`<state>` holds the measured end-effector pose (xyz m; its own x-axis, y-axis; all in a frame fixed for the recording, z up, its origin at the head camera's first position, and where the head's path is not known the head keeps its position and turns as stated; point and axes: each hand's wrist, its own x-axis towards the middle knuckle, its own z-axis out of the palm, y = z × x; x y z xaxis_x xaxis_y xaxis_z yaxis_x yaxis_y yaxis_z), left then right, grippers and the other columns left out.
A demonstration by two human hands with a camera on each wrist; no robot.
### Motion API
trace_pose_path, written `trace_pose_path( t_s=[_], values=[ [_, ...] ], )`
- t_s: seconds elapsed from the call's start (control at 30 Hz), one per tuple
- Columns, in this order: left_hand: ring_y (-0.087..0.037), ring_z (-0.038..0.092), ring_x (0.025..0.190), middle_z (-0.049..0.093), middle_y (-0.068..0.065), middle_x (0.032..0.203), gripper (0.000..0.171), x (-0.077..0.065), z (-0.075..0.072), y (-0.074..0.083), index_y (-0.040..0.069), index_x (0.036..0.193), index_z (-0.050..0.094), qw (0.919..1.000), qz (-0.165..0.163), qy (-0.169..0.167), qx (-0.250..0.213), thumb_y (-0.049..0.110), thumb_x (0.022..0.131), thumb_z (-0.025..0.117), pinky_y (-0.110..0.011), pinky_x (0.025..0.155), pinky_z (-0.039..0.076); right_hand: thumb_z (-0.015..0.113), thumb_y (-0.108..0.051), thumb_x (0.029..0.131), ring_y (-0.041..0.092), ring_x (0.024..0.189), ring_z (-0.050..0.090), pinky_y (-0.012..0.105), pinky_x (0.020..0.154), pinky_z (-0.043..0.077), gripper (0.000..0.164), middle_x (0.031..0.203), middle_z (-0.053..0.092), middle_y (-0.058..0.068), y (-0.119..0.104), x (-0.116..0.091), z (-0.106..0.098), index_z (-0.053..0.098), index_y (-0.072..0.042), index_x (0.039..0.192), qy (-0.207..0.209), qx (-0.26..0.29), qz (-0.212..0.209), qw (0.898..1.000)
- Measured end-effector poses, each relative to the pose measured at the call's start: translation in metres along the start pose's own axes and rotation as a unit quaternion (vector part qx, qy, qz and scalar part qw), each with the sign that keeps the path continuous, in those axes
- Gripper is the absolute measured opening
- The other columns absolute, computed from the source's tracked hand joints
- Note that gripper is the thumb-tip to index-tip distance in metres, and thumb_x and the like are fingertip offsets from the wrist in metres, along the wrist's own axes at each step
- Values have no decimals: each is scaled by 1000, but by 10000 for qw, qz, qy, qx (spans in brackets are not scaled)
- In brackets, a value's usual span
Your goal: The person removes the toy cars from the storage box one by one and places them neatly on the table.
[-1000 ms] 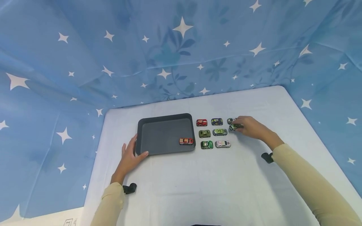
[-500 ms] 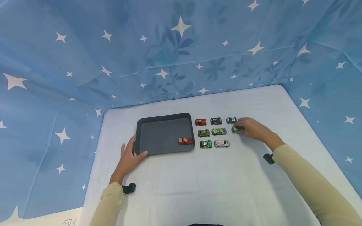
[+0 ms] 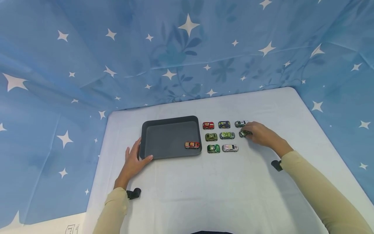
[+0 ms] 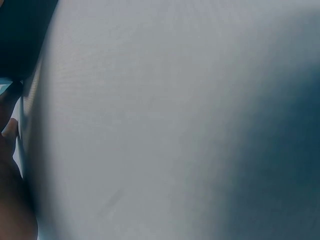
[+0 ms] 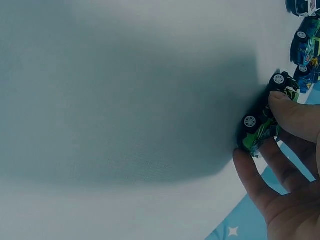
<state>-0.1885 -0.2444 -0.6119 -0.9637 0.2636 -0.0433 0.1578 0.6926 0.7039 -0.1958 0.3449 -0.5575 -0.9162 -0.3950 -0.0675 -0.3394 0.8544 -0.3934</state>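
Note:
My right hand [image 3: 260, 134] pinches a green-and-black toy car [image 5: 265, 117] between thumb and fingers, at the right end of the middle row of toy cars. In the right wrist view the thumb presses its side, with its wheels showing. Just behind it is a white-and-green toy car [image 3: 241, 123]. My left hand [image 3: 132, 164] rests at the near left corner of a dark grey tray [image 3: 163, 155], its fingers along the left wall and thumb at the front rim. A red-and-orange toy car [image 3: 192, 145] stands inside the tray at its near right corner.
Between tray and right hand stand several toy cars: a red one [image 3: 208, 125], dark blue [image 3: 224, 124], olive [image 3: 211, 137], lime green [image 3: 227, 135], green [image 3: 213, 149] and white [image 3: 230, 148]. A white cloth [image 3: 187, 191] covers the table; a blue starry curtain [image 3: 131, 58] hangs behind.
My right hand has shifted the green-and-black car slightly right, away from the lime green one, and then stayed almost still. The left hand keeps its place at the tray.

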Motion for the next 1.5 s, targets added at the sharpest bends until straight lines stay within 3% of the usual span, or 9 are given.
trace_pose_path(
  t_s=[0.2, 0.4, 0.6, 0.8, 0.93, 1.27, 1.43, 1.5],
  values=[
    [-44, 28, 158, 20, -18, 176, 104, -1, -1, 1, 17, 174, 13, 10000, 2, -17, -9, 46, 97, 76, -58, 127, -13, 79, 10, 89, 47, 120, 66, 60, 106, 52, 32, 120, 73, 23, -1, 1, 1, 75, 8, 121, 55, 29, -13, 10000],
    [-44, 24, 159, 19, -18, 176, 105, -2, -1, 1, 17, 174, 13, 10000, -46, -21, -63, 46, 96, 77, -59, 127, -13, 81, 0, 92, 45, 118, 64, 60, 105, 52, 33, 122, 70, 24, 0, -1, 0, 75, 6, 123, 249, -25, 116, 9996],
    [-42, 23, 160, 19, -17, 177, 105, -3, 0, -1, 18, 174, 13, 10000, -78, -16, -14, 47, 96, 77, -58, 127, -13, 86, -24, 93, 46, 122, 56, 64, 104, 50, 52, 130, 60, 28, -2, -1, -6, 71, 7, 131, 422, -17, 223, 9989],
    [-42, 22, 160, 19, -16, 177, 105, -1, 0, -2, 21, 174, 13, 10000, -39, 10, -55, 49, 96, 77, -57, 128, -13, 83, -42, 94, 54, 144, 39, 73, 115, 35, 73, 158, 40, 31, -7, 1, -10, 59, -1, 149, 564, -25, 335, 9978],
    [-41, 18, 161, 19, -16, 177, 105, -1, 0, -3, 21, 174, 13, 10000, -53, -11, -30, 48, 96, 77, -58, 128, -12, 81, -43, 96, 56, 151, 29, 77, 117, 27, 78, 169, 28, 29, -12, 5, -11, 52, -3, 156, 697, 36, 235, 9973],
    [-42, 14, 162, 18, -16, 177, 106, 2, -3, -3, 21, 174, 14, 10000, -28, -4, 31, 50, 95, 78, -59, 127, -12, 78, -41, 98, 55, 148, 36, 75, 119, 22, 81, 172, 25, 26, -33, 28, -7, 46, -2, 160, 672, 240, 57, 9974],
    [-40, 13, 162, 19, -15, 177, 106, 3, -1, -3, 21, 174, 13, 10000, -49, -14, 74, 50, 95, 78, -59, 127, -11, 76, -43, 100, 54, 149, 36, 75, 119, 26, 80, 172, 25, 24, -48, 43, -2, 45, -4, 162, 562, 494, 50, 9972],
    [-41, 7, 163, 18, -15, 177, 106, 2, -1, -3, 22, 174, 13, 9999, -116, -28, 65, 50, 95, 78, -61, 127, -10, 75, -43, 101, 54, 150, 34, 76, 118, 29, 79, 172, 26, 23, -55, 48, 1, 45, -5, 162, 507, 596, 45, 9969]
  ],
)
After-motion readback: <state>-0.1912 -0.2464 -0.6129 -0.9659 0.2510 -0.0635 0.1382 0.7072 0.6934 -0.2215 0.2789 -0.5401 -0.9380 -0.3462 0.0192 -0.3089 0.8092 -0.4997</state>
